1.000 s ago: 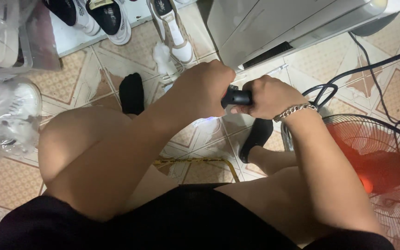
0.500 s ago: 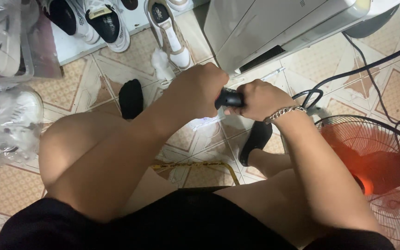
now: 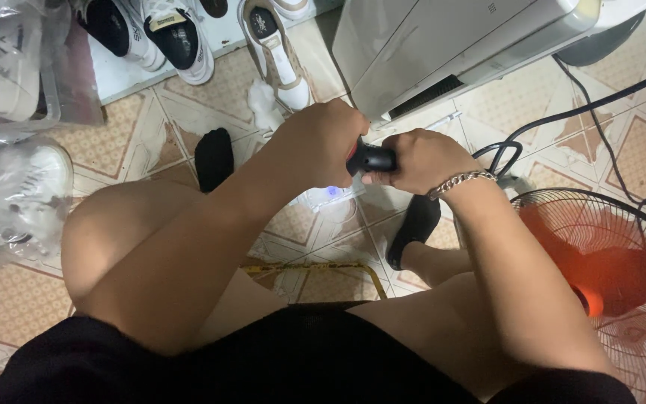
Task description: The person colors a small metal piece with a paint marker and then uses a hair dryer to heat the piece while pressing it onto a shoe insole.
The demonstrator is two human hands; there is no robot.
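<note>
Hands barely shifting vs a sec ago, cam drifting slightly; grip work ongoing, nothing released. Left hand (image 3: 323,142) & right hand (image 3: 420,158) both closing round small black handle-like tool (image 3: 371,158), frame center, betw. the two fists. Grey appliance (image 3: 443,52) upper right, fan (image 3: 607,277) lower right.

Both hands meet over the tiled floor (image 3: 136,138), the left hand (image 3: 323,142) and right hand (image 3: 420,158) closed on a black handle (image 3: 371,158), with the grey appliance (image 3: 443,45) just beyond them blocking any reach forward. To the right, black cables (image 3: 600,105) and the wire guard of a floor fan (image 3: 607,277) crowd the way, and the raised knees hem in both sides below. Open floor lies left of the left hand, past the black-socked foot (image 3: 214,157), until the row of shoes (image 3: 177,37) and the bagged white shoes (image 3: 16,194).
</note>
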